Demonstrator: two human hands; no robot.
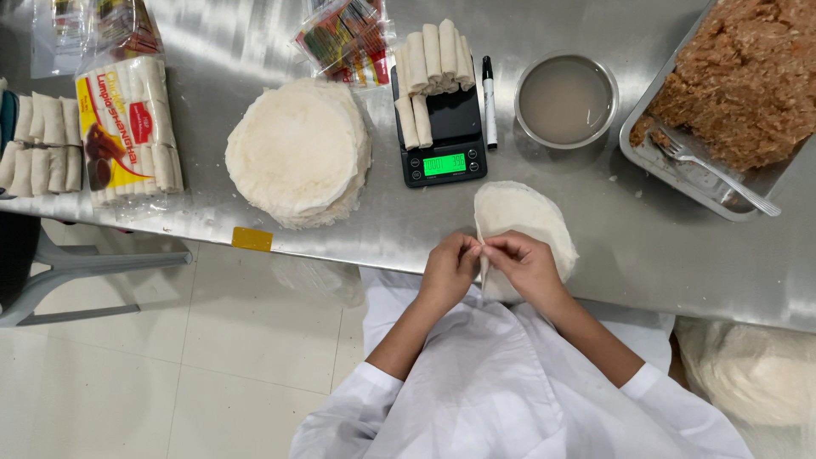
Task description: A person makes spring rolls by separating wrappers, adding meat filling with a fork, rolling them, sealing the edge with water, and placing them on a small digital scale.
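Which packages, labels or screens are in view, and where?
Clear plastic pack of pale rolls with yellow-and-red label: table's left end, flat.
Crumpled clear wrapper with red, yellow and green print: top centre, behind the wrapper stack.
Small green-lit display: front of the black scale, centre.
Plain yellow rectangular sticker: table's front edge, left of the hands.

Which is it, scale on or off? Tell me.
On: the scale shows a lit green display, with rolled wrappers stacked on its platform.

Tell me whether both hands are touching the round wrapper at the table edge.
Touching. The head view shows left hand and right hand pinching the near edge of the round wrapper between their fingertips.
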